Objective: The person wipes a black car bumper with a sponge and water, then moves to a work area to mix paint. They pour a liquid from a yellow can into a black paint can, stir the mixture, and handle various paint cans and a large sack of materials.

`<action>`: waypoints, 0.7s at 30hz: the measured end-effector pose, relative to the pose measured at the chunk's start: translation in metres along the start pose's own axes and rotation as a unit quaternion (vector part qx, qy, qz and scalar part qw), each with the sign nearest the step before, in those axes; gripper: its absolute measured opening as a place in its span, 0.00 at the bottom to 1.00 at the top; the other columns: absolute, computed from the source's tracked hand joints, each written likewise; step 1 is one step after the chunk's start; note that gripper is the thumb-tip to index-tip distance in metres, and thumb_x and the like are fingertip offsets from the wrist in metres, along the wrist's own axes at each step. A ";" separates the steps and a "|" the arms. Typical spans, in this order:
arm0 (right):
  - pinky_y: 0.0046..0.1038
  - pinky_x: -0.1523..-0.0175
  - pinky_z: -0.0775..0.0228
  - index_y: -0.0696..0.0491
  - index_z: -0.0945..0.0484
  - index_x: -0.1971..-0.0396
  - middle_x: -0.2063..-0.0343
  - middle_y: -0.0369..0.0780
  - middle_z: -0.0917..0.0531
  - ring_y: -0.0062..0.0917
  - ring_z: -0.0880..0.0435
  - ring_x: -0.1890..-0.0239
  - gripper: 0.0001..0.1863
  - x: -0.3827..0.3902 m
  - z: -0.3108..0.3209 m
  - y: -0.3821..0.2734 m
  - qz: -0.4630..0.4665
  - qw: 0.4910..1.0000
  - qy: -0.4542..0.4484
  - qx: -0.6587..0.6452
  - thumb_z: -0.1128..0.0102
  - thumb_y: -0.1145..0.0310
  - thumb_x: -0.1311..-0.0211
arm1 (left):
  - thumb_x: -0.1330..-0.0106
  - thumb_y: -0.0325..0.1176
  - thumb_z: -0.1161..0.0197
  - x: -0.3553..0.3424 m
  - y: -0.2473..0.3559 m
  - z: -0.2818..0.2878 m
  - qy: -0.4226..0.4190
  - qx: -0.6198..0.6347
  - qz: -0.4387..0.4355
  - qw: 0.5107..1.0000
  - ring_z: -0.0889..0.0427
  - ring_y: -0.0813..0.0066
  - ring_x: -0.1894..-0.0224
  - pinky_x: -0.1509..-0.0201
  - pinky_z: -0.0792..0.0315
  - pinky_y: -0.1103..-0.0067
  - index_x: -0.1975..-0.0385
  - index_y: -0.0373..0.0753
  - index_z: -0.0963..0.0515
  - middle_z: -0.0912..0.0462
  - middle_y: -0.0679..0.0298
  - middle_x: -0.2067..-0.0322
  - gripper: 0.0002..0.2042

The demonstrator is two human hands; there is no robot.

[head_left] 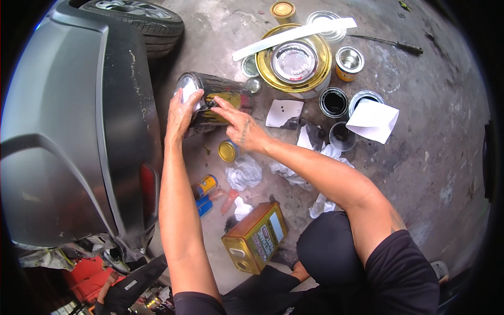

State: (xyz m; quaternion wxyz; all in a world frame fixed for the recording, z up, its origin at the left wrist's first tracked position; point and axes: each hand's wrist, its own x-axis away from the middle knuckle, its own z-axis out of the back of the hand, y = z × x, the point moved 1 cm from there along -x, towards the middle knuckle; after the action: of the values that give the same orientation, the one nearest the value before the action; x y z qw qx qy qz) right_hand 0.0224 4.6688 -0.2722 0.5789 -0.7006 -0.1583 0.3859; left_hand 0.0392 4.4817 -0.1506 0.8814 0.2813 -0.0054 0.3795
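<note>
- Large dark can [226, 86], paint-streaked, sits on the floor [420, 184] at far left; upright or tilted, cannot tell.
- Left hand [181, 113]: at the can's left rim, thumb and fingers to either side of white material [188, 89]; cannot tell whether clamped on it.
- Right hand [245, 131]: index and middle fingers extended, slightly apart, tips at the can's streaked side; contact uncertain.
- Left clearance: car bumper [131, 100] edge runs just beside the left hand; narrow strip of floor between bumper and can. Wheel [165, 39] farther back.
- Right of can: gold-rimmed can [266, 73], white strip [294, 39] across its lid, both strip ends overhanging.
- Farther right: dark-filled cup [333, 102], folded white paper [380, 118], clustered close; widest floor stretch lies right of these.
- Near side: yellow-lidded can [228, 151] and crumpled white wad [244, 172] almost touching, just nearer than the right hand.
- Nearest: rectangular tin [249, 244], between the forearms, beside the knee [328, 247].
</note>
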 end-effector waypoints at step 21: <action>0.39 0.17 0.51 0.52 0.43 0.22 0.19 0.52 0.60 0.48 0.54 0.18 0.44 0.009 0.004 0.033 -0.120 0.987 -0.090 0.060 0.48 0.83 0.43 | 0.35 0.67 0.38 -0.012 0.015 0.004 0.042 0.091 0.116 0.988 0.23 0.59 0.37 0.30 0.36 0.68 0.37 0.27 0.23 0.20 0.46 0.39 0.44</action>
State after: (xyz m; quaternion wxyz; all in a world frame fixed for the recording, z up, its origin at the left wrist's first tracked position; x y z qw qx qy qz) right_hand 0.0179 4.6680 -0.3066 0.6451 -0.6030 -0.2693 0.3844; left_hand 0.0211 4.4805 -0.1427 0.8017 0.3414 0.0332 0.4894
